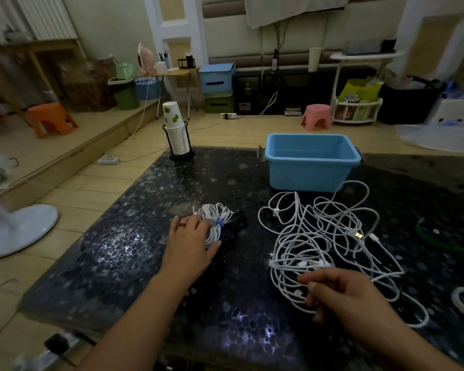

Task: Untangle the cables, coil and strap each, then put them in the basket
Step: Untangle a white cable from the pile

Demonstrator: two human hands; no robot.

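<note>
1. the left hand (192, 243) lies flat on the dark speckled bench (134, 245), fingers straight and relaxed, its fingertips touching a bundle of coiled cables (220, 223).
2. that bundle sits just beyond and to the right of the left grip: white coils with a grey and a blue strap round them, and a black coil against their far right side.
3. the right hand (351, 298) hovers low over the near edge of a loose tangle of white cables (324, 236); its fingers are curled, and i cannot tell whether they pinch a strand or hold nothing.
4. the tangle spreads from under the right grip away toward the far side of the bench, with several plug ends showing among the loops.
5. a blue basket (311, 162) stands beyond the tangle, well ahead of the right grip, nothing showing inside.
6. a holder of paper cups (176, 132) stands far ahead of the left grip at the bench's far edge.
7. green straps (439, 236) lie to the right of the right grip.
</note>
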